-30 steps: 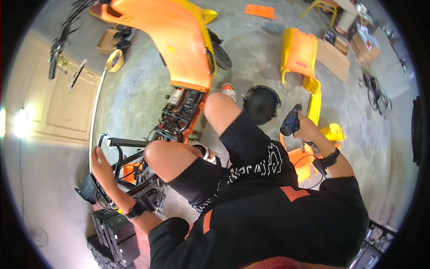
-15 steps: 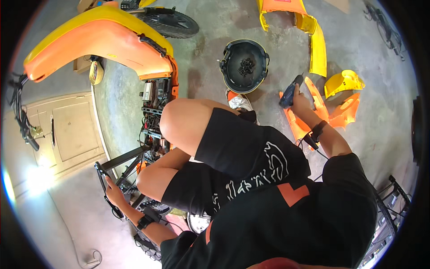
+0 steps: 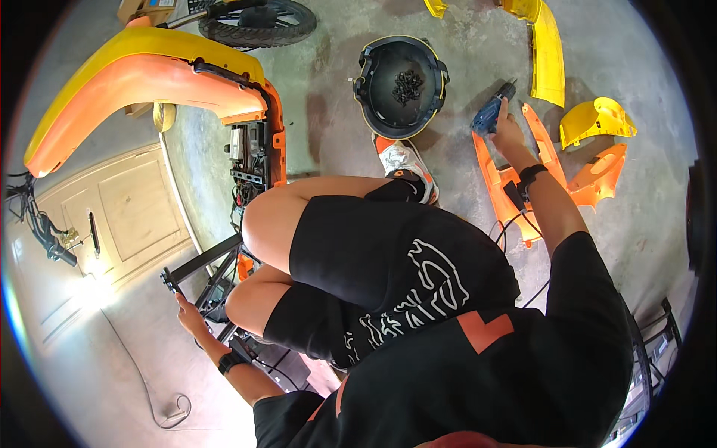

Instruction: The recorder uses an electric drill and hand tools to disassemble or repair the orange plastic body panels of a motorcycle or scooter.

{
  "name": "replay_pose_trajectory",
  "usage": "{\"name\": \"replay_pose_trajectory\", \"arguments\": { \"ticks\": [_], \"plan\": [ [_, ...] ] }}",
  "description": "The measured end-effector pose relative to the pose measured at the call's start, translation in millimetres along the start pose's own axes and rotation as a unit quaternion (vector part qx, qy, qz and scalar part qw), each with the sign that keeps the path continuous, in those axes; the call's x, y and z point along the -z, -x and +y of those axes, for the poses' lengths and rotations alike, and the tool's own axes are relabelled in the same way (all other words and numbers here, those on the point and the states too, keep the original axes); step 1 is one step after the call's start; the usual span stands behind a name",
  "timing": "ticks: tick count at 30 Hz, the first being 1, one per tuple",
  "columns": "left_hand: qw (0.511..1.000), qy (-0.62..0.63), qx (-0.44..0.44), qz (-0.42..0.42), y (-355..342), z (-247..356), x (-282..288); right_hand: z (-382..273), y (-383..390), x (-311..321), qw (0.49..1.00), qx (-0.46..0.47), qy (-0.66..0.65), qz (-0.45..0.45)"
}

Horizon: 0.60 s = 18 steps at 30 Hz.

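My right hand (image 3: pixel 509 134) grips a dark blue-black cordless drill (image 3: pixel 489 112), held above orange plastic body panels (image 3: pixel 605 172) on the floor. Low on the left, my left hand (image 3: pixel 190 317) is closed on the end of a black metal frame (image 3: pixel 194 261) of a partly stripped two-wheeler. Its orange-and-yellow body cover (image 3: pixel 142 89) rises beyond, with exposed electronics and wiring (image 3: pixel 245 153) beneath. A black bowl-like container (image 3: pixel 388 67) holding a pile of small dark pieces (image 3: pixel 407 88) rests on the floor beside my shoe (image 3: pixel 403 164).
Yellow panels (image 3: pixel 547 60) (image 3: pixel 582 123) lie at upper right. A loose wheel (image 3: pixel 254 26) is at the top. A beige door (image 3: pixel 112 201) stands at left, with a cable (image 3: pixel 149 403) along the wall. Dark metal racking (image 3: pixel 657 343) is at lower right.
My view and body have turned, so the container and panels sit higher in the picture. My right hand has moved forward with the drill; my left hand has stayed at the frame.
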State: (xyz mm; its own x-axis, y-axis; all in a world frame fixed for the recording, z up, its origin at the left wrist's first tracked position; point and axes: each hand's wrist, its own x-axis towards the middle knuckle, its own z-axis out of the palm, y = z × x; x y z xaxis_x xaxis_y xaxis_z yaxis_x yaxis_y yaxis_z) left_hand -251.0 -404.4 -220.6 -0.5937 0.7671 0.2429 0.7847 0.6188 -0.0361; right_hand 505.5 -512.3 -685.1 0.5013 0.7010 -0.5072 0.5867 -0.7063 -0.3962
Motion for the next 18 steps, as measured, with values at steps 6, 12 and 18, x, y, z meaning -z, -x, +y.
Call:
{"name": "replay_pose_trajectory", "arguments": {
  "ticks": [6, 12, 18],
  "plan": [
    [1.000, -0.006, -0.020, 0.012, -6, -7, -4, 8, -7, -10, 1.000, 0.003, 0.017, 0.014],
    [1.000, 0.004, 0.003, -0.017, 6, 12, 8, 9, -7, -13, 0.999, 0.010, 0.045, 0.023],
    [0.960, 0.085, -0.245, 0.100, 75, 149, 31, 4, -7, -18, 0.998, -0.018, 0.055, 0.006]
  ]
}}
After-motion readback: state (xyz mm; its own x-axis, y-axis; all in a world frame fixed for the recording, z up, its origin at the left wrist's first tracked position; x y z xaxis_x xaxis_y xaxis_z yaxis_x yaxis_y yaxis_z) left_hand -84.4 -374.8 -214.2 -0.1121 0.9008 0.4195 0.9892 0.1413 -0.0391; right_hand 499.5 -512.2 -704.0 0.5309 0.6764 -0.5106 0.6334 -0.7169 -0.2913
